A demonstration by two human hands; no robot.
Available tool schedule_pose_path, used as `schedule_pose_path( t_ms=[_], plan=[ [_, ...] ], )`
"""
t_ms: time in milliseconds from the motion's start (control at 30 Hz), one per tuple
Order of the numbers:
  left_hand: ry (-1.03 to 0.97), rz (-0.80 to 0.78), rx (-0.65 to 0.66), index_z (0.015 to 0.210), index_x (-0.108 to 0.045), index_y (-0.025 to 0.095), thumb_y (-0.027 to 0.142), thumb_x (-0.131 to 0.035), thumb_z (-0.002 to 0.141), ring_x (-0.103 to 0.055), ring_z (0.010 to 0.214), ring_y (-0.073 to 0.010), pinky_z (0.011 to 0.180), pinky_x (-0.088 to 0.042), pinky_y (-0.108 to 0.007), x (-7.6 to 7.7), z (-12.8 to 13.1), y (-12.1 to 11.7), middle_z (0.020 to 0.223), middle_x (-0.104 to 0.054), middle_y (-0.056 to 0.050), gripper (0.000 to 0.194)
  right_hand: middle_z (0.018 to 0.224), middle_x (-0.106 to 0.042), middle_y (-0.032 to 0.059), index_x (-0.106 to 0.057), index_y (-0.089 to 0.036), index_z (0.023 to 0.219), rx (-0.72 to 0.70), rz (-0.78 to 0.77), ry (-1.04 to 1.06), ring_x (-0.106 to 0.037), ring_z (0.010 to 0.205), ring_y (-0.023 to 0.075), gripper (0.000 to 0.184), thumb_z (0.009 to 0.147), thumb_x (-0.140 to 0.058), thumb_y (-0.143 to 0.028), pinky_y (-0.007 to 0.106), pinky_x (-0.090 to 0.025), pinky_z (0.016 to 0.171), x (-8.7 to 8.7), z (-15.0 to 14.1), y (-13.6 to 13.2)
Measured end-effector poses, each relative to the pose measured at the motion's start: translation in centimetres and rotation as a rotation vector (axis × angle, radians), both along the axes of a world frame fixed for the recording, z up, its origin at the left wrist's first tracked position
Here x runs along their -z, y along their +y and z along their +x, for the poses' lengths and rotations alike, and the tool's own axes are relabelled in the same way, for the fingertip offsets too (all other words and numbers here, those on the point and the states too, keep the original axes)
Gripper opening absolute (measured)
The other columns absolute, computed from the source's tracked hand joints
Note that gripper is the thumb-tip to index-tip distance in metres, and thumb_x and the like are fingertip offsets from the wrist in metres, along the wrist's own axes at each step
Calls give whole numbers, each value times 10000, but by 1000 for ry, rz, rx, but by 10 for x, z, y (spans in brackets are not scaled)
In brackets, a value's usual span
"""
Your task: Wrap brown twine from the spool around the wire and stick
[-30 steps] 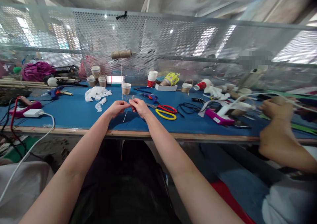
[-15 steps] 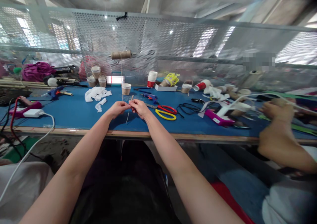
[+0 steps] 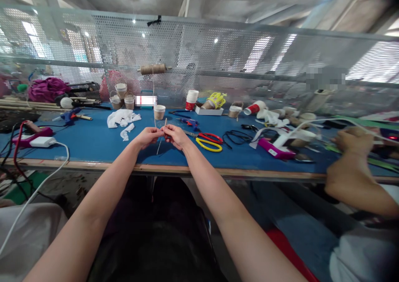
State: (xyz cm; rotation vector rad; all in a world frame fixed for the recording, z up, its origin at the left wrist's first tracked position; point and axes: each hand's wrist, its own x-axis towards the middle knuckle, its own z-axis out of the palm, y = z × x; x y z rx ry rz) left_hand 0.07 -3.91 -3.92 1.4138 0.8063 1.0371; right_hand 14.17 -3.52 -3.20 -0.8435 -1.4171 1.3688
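Both my hands meet over the blue table [image 3: 93, 143], fingertips pinched together on a thin length of twine [image 3: 159, 145]. My left hand [image 3: 149, 136] grips it from the left and my right hand [image 3: 175, 135] from the right. A short end of the twine sticks up between the fingers and a longer end hangs down toward the table. The twine runs up to a spool [image 3: 152, 69] mounted on the mesh screen behind. A small brown paper cup [image 3: 159, 111] stands just beyond my hands.
Scissors with red and yellow handles [image 3: 209, 141] lie right of my hands, a blue glue gun [image 3: 188, 122] behind them. White cloth scraps [image 3: 122, 118], more cups [image 3: 121, 95] and a pink tool [image 3: 274, 148] sit around. A co-worker's hand [image 3: 350, 143] works at the right.
My hands have stayed in place, shifting the twine slightly between the fingers. The co-worker's hand at the right has moved a little further right.
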Motion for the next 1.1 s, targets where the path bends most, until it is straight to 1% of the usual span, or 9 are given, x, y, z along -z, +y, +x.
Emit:
schedule_pose_path(
  t_ms=[133,333,433,600,733,800,900,1033,1100],
  plan=[
    [-12,-14,16,611,-527,105,376,-705,589,-266,365,-7,382,-122,-188,-1,1,-1,458,-402,59,325,466,-460,-68,-475,-153,590,7,-22,12,-391,411,36,336,570,-700,-403,163,-281,375,1,1,2],
    [-6,-21,45,650,-556,98,360,-688,604,-280,380,-12,389,-157,-182,-3,1,-4,481,-435,46,297,475,-472,-61,-454,-156,588,25,-49,12,-384,402,33,350,591,-694,-410,160,-270,367,3,1,4],
    [16,-1,24,647,-560,103,326,-688,600,-293,385,-15,393,-174,-180,-3,0,-4,486,-449,47,262,458,-449,-65,-453,-155,579,31,-56,1,-376,390,33,343,609,-690,-401,161,-268,361,3,1,4],
    [48,48,-33,584,-533,113,282,-687,599,-317,396,-18,398,-190,-172,0,-1,0,477,-442,57,229,425,-408,-73,-449,-158,567,53,-52,-18,-371,383,39,333,634,-680,-387,162,-267,353,3,2,4],
    [55,54,-35,582,-529,117,317,-668,626,-280,381,-17,388,-167,-172,1,0,1,431,-389,70,248,416,-414,-72,-449,-159,560,80,-29,-32,-370,374,39,334,638,-676,-391,164,-268,349,5,0,5],
    [55,52,-28,562,-516,116,329,-681,613,-275,377,-16,384,-157,-174,1,0,1,422,-378,70,274,403,-410,-74,-450,-158,552,93,-11,-39,-364,366,38,334,637,-677,-389,165,-262,345,5,-1,5],
    [49,38,-22,553,-508,114,343,-705,583,-279,375,-14,378,-148,-176,0,0,0,428,-385,65,304,412,-423,-71,-461,-156,556,89,5,-39,-373,372,39,325,641,-669,-391,165,-272,347,4,-2,3],
    [31,6,-21,602,-527,111,374,-706,578,-280,365,-12,370,-133,-180,-1,0,-1,449,-403,60,320,483,-481,-54,-513,-150,621,51,2,-33,-423,416,46,294,638,-663,-402,166,-318,376,1,-2,-1],
    [22,-7,-15,605,-525,111,378,-709,577,-279,362,-12,369,-132,-181,-1,0,-2,451,-405,58,325,475,-475,-58,-509,-151,615,54,1,-38,-419,412,45,293,627,-673,-394,164,-317,375,0,-1,-1]
  ],
)
